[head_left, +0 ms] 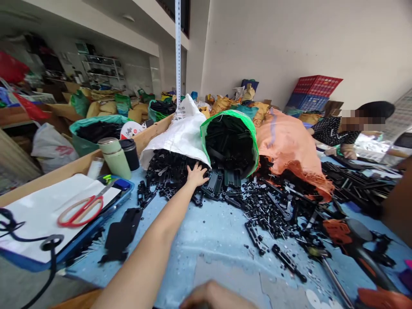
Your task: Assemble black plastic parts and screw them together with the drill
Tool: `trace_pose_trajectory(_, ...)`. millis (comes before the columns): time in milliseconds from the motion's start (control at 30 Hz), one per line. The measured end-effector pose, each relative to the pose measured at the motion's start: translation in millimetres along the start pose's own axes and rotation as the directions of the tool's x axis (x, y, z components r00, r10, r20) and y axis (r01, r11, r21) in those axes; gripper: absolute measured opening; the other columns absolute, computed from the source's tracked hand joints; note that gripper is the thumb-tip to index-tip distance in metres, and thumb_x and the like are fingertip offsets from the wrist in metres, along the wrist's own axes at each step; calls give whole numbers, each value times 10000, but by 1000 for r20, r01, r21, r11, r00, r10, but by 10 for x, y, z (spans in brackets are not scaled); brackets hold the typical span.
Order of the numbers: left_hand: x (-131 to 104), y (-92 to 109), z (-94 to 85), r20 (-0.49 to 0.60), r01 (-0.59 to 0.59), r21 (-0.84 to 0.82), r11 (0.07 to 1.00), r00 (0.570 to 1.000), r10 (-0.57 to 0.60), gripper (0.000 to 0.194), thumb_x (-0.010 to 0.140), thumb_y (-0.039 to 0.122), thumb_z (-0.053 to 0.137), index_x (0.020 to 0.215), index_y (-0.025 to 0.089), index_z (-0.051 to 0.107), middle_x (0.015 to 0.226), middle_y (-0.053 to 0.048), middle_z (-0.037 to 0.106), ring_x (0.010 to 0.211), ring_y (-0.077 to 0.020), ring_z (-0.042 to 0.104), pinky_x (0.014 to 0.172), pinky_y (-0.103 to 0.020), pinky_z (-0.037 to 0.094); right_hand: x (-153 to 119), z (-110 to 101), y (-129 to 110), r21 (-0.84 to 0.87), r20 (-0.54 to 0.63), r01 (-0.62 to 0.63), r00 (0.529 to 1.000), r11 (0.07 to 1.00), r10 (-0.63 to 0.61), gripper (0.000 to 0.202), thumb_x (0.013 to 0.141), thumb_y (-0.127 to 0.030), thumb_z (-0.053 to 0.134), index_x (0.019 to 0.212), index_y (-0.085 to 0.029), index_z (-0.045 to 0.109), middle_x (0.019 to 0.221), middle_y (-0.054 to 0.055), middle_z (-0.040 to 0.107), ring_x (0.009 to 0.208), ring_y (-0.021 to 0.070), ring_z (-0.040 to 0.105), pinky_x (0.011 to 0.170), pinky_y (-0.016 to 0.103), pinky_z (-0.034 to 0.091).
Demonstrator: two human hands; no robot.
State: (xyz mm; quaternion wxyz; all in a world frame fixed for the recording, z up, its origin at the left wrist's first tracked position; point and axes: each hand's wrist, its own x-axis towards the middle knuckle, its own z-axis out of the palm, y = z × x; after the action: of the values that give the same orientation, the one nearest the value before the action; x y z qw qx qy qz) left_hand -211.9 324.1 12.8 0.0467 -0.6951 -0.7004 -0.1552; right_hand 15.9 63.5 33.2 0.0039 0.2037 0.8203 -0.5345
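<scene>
My left hand (196,175) reaches forward with its fingers spread, at the mouth of a white sack (180,133) that spills black plastic parts (165,165). Its fingers touch or hover just over these parts; which of the two I cannot tell. Right of it, a green-rimmed bag (254,141) lies open with black parts inside, some flat ones (215,184) at its lip. Low at the bottom edge, near the front of the blue table (183,244), is my right hand (219,296), blurred and partly cut off, its fingers hidden.
Red-handled scissors (80,211) lie on white paper in a blue tray at the left, beside a green flask (115,158) and a black cup (130,154). An orange sack (289,146), loose screws (270,214) and an orange-black power tool (354,244) are at the right. A person sits beyond.
</scene>
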Motion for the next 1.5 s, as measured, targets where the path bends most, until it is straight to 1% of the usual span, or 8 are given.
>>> trace_pose_trajectory(133,-159,-246,145,26,82,10,997,996,-82,543,801,509,456,1293,281,418,1356,-108,402,1309,-358,132,940,-673,181,315,-933,177,-241,-306,-136,950,961,58,276,854,-345,500,1020,-183,649,966,40,671,840,154,616,763,238,462)
trace_pose_trajectory(267,-528,-562,104,46,102,79,992,993,-106,494,819,467,454,1275,278,441,1353,-100,406,1329,-352,75,955,-667,159,795,-1846,486,-388,-703,-570,691,724,168,277,882,-305,453,1093,-169,571,1022,83,639,941,187,592,824,282,428)
trace_pose_trajectory(433,-850,-754,-69,52,122,187,975,990,-133,417,846,396,464,1246,280,473,1322,-83,462,1331,-345,131,962,-699,54,1298,-2173,633,-298,-785,-658,581,692,214,297,829,-234,509,1095,-101,506,1023,197,608,1002,291,570,823,395,412)
trace_pose_trajectory(700,-1330,-184,-529,-279,-46,-187,981,960,-8,321,897,351,384,1092,142,531,1176,-125,564,1206,-239,430,1042,-442,275,947,-2034,725,-177,-778,-532,591,828,214,416,775,-166,504,1183,-96,472,952,132,642,859,196,610,732,298,448)
trace_pose_trajectory(900,-2208,742,-769,-3,-1,-690,724,1000,-1,471,911,372,320,1340,176,322,988,-78,631,917,-191,600,804,-310,458,-134,-1358,789,-238,-662,-306,745,922,77,396,811,-169,450,1202,-131,493,835,36,666,710,132,606,634,232,458)
trace_pose_trajectory(1067,-2768,1087,-709,304,305,-744,594,947,-105,461,838,439,451,1201,158,405,771,-29,615,694,-182,591,674,-311,461,-963,-571,867,-732,-508,-313,843,605,-178,352,824,-63,408,1110,-160,589,904,101,668,794,197,607,704,326,449)
trace_pose_trajectory(1200,-3002,1133,-618,236,306,-766,566,952,-197,295,813,424,486,977,180,500,833,-46,617,787,-193,594,727,-330,461,-1199,-2,801,-883,-387,-199,823,426,-417,372,859,-32,332,1107,-148,584,1090,116,630,984,215,573,835,382,428)
trace_pose_trajectory(1500,-3276,1313,-629,252,289,-863,413,957,-144,457,873,443,376,1220,180,513,1099,-108,579,520,-100,528,507,-270,488,-700,135,416,-371,-660,-278,750,886,-42,429,887,-370,435,1270,-183,481,1130,129,587,1017,241,547,877,420,435)
